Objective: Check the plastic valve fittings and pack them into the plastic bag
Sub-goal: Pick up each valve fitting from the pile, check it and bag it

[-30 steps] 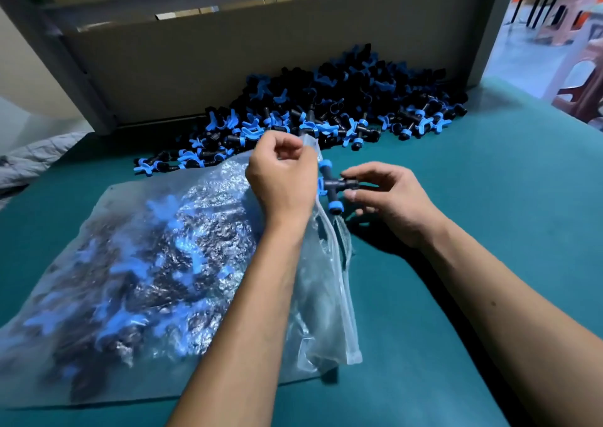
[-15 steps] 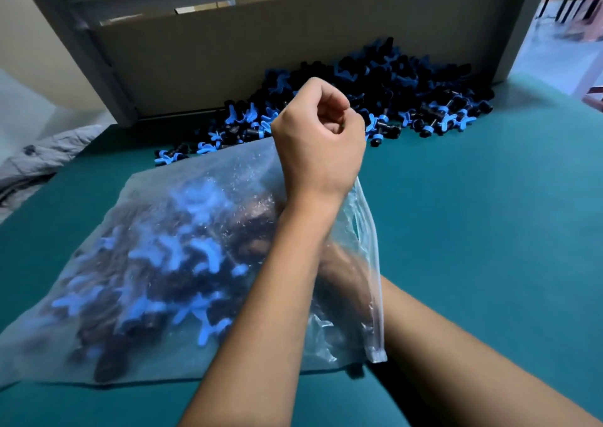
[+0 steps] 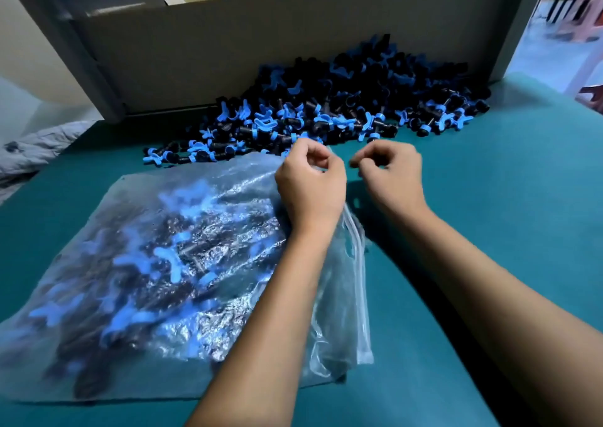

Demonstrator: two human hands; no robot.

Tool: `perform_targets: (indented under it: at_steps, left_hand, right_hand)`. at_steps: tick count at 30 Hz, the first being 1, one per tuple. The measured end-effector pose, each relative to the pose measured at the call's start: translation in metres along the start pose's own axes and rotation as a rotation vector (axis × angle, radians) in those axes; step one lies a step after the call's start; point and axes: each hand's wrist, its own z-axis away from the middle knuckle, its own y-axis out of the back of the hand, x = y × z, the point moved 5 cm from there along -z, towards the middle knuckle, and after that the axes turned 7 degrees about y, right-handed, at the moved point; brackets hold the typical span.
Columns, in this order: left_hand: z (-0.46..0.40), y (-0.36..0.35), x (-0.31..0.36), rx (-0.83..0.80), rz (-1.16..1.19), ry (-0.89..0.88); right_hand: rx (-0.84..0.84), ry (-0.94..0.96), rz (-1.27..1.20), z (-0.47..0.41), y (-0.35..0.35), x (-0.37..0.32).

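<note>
- A person's left hand (image 3: 310,185) pinches the upper edge of a clear plastic bag (image 3: 163,263) at its open mouth, fingers curled around the film near the middle of the teal tabletop (image 3: 505,230).
- The right hand (image 3: 388,175) sits just beside the left, apart from it and off the bag, fingers curled in with the fingertips close to the thumb; whether it holds anything small cannot be told.
- The bag lies flat across the tabletop's left half, its mouth facing right, and is already packed with black-and-blue valve fittings (image 3: 169,263) that show blurred through the plastic.
- A large loose pile of unpacked fittings (image 3: 342,106) is heaped along the tabletop's far edge, against a grey board (image 3: 261,51) that stands upright there; the nearest pieces lie just beyond both hands.
- Both forearms reach in from the near edge, the left one crossing over the bag's open end.
- A grey cloth (image 3: 36,149) lies beyond the tabletop's far-left corner.
</note>
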Motion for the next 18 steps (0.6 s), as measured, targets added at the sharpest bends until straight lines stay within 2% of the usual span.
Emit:
perform_targets:
  at_steps: [2, 4, 7, 10, 13, 18]
  left_hand:
    - [0.007, -0.01, -0.011, -0.096, -0.176, 0.035]
    - [0.015, -0.023, -0.017, -0.236, -0.384, -0.045]
    - [0.022, -0.036, -0.019, -0.364, -0.603, -0.175]
    - [0.023, -0.037, -0.015, -0.353, -0.452, -0.183]
    - [0.028, -0.039, -0.013, -0.351, -0.252, -0.11]
    - [0.024, -0.042, -0.03, -0.35, -0.052, 0.108]
  right_hand:
    - [0.003, -0.007, 0.283, -0.018, 0.009, 0.018]
    - [-0.199, -0.015, 0.59, -0.033, 0.002, 0.04]
    - [-0.387, 0.02, 0.76, -0.049, -0.012, 0.061]
    - [-0.486, -0.055, 0.789, -0.062, -0.022, 0.072]
    - [-0.499, -0.102, 0.836, -0.064, -0.026, 0.072]
    - [-0.245, 0.018, 0.705, -0.05, -0.011, 0.059]
